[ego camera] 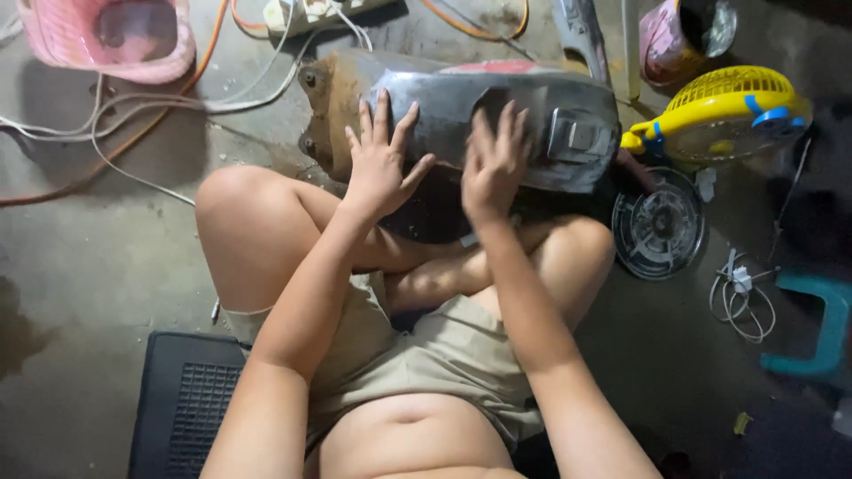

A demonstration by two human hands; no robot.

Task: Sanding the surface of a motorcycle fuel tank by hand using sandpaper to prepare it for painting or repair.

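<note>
Metal tank [497, 115]: dark grey, dented and rounded, with a rust-brown end to the left and a small square fitting toward its right side. It lay on its side on the concrete floor [98, 266], just beyond the crossed legs of a seated person, probably propped there so that both arms could reach its near face without stretching.

Left hand [382, 160]: fingers spread wide, palm flat against the tank's near left surface, pressing rather than gripping.

Right hand [493, 164]: fingers likewise fanned and laid on the tank's middle; nothing was clasped, both hands resting open on the metal, seemingly to steady it.

Nearby: a yellow fan [723, 115] to the far right; a round fan guard [659, 223] flat on the floor just right of the knee; a pink basket [111, 35] at far left; white cables [177, 102] trailing across the floor; a black mat [182, 404] near left.
</note>
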